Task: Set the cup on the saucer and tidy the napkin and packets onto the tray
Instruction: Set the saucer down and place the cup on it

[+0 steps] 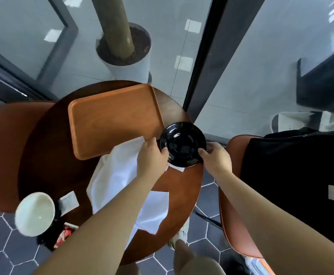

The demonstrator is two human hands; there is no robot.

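A black saucer [182, 144] is at the right edge of the round wooden table [47, 155]. My left hand [152, 155] pinches its left rim and my right hand [216, 157] pinches its right rim. The wooden tray [110, 120] lies bare at the table's far side. A white napkin [114, 175] is spread in the middle, partly under my left arm. The white cup [35, 213] stands at the near left edge. A pale packet [68, 202] lies beside the cup, a red one [65, 234] below it, and a white packet [177, 168] peeks from under the saucer.
A brown chair [1, 155] stands left of the table. Another chair on the right holds a black bag [293, 185]. A white planter [126, 62] with a trunk stands beyond the table by the glass wall. The floor has dark hexagonal tiles.
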